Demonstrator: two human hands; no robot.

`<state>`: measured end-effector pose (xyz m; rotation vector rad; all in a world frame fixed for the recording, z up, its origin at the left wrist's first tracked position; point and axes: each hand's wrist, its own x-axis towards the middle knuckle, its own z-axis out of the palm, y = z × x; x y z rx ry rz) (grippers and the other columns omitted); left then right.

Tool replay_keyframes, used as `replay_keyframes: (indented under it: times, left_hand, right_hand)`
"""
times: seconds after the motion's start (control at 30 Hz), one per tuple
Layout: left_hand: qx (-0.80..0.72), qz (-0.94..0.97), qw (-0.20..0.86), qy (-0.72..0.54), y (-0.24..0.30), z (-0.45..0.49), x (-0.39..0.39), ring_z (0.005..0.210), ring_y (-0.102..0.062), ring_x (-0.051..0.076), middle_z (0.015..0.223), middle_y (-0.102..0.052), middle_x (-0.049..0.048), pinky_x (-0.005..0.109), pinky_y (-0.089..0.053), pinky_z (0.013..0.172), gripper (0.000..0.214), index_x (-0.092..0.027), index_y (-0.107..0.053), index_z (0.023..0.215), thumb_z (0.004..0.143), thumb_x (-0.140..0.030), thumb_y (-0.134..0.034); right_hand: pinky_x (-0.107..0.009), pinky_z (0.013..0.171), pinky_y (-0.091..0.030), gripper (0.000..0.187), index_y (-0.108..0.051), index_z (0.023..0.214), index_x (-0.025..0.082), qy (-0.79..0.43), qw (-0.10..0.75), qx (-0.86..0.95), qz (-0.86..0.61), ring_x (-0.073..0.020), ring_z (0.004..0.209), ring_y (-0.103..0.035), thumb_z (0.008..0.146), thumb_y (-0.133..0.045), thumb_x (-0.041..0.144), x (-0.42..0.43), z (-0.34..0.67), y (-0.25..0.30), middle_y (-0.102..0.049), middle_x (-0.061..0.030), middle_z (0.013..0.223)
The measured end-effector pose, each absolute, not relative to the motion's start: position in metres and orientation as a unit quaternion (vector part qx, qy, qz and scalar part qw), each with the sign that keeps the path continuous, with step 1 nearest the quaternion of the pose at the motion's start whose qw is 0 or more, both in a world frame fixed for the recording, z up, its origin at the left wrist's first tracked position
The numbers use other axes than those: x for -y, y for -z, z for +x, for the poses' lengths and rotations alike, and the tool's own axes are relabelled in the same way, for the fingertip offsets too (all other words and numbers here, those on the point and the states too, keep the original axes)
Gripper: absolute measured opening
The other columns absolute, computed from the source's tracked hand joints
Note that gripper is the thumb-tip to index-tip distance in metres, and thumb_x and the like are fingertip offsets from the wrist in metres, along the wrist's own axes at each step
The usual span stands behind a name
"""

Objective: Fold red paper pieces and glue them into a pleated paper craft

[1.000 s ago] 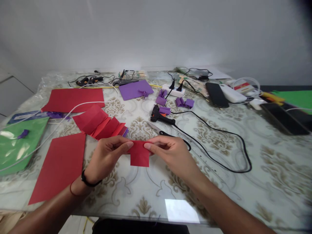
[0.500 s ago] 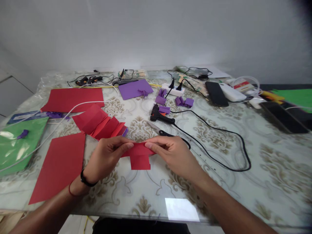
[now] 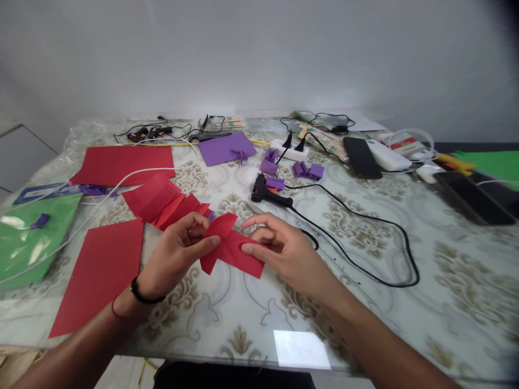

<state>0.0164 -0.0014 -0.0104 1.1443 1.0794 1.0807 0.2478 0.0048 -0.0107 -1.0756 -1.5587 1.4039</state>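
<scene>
Both my hands hold a small folded piece of red paper just above the table's near middle. My left hand pinches its left end between thumb and fingers. My right hand grips the right part, thumb on top and index finger stretched out. The piece is partly unfolded, with a flap standing up at its top. Just behind my left hand lies a fan of folded red paper pieces. A larger red sheet lies flat to the left of my left wrist.
A black glue gun and its cable lie behind my right hand, scissors partly hidden by it. Purple paper and purple folded bits, a power strip, phones and cables fill the back. Green sheets lie at far left.
The red piece has opened out and turned: a flap now stands up and the lower part slants to the right. My right index finger has lifted and stretched out.
</scene>
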Motion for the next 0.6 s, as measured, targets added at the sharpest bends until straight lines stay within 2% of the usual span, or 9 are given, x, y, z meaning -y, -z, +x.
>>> replay_keyframes:
  times: [0.1,0.27,0.37,0.43,0.47,0.6]
  left_hand:
    - [-0.459,0.496,0.576,-0.461,0.0084,0.0163,0.0026,0.053,-0.057,0.009,0.069,-0.062,-0.0054,0.017,-0.042,0.047,0.035,-0.021,-0.064,0.105,0.082,-0.032,-0.088]
    - [-0.478,0.528,0.559,-0.426,0.0041,0.0184,0.0043,0.058,-0.068,0.015,0.072,-0.071,-0.0013,0.021,-0.050,0.048,0.043,-0.020,-0.068,0.116,0.081,-0.035,-0.088]
    - [-0.485,0.517,0.551,-0.439,0.0043,0.0189,0.0040,0.061,-0.072,0.017,0.076,-0.076,0.0012,0.023,-0.055,0.051,0.042,-0.019,-0.067,0.116,0.083,-0.037,-0.086]
    - [-0.480,0.505,0.556,-0.453,0.0053,0.0184,0.0036,0.065,-0.075,0.018,0.079,-0.078,0.0019,0.024,-0.058,0.055,0.041,-0.019,-0.065,0.115,0.085,-0.039,-0.084]
    - [-0.476,0.502,0.560,-0.455,0.0057,0.0181,0.0034,0.067,-0.076,0.018,0.080,-0.079,0.0019,0.024,-0.060,0.057,0.040,-0.020,-0.065,0.115,0.086,-0.039,-0.083]
    - [-0.472,0.522,0.549,-0.450,0.0060,0.0178,0.0039,0.068,-0.075,0.016,0.083,-0.080,0.0016,0.022,-0.059,0.058,0.032,-0.020,-0.065,0.112,0.089,-0.037,-0.080]
  right_hand:
    - [-0.026,0.058,-0.039,0.027,-0.068,0.115,0.025,-0.549,0.391,0.603,-0.427,-0.0118,0.060,-0.048,0.091,-0.077,0.036,-0.0053,0.2476,0.0125,-0.060,0.0081,0.066]
    - [-0.028,0.064,-0.048,0.026,-0.072,0.118,0.026,-0.530,0.371,0.628,-0.433,-0.0132,0.062,-0.055,0.094,-0.075,0.036,-0.0039,0.2477,0.0129,-0.066,0.0065,0.067]
    - [-0.033,0.079,-0.057,0.043,-0.071,0.129,0.031,-0.507,0.366,0.655,-0.424,-0.0185,0.084,-0.071,0.087,-0.083,0.033,-0.0023,0.2488,0.0102,-0.077,0.0011,0.095]
    - [-0.038,0.095,-0.058,0.049,-0.072,0.130,0.033,-0.471,0.361,0.690,-0.414,-0.0241,0.107,-0.074,0.083,-0.087,0.030,-0.0015,0.2495,0.0080,-0.078,-0.0027,0.119]
    - [-0.040,0.100,-0.057,0.045,-0.074,0.128,0.033,-0.449,0.360,0.706,-0.412,-0.0258,0.114,-0.073,0.084,-0.086,0.028,-0.0013,0.2497,0.0071,-0.078,-0.0035,0.125]
    - [-0.039,0.102,-0.058,0.033,-0.078,0.123,0.030,-0.381,0.369,0.735,-0.422,-0.0250,0.112,-0.076,0.091,-0.079,0.024,-0.0009,0.2500,0.0047,-0.081,-0.0027,0.124]
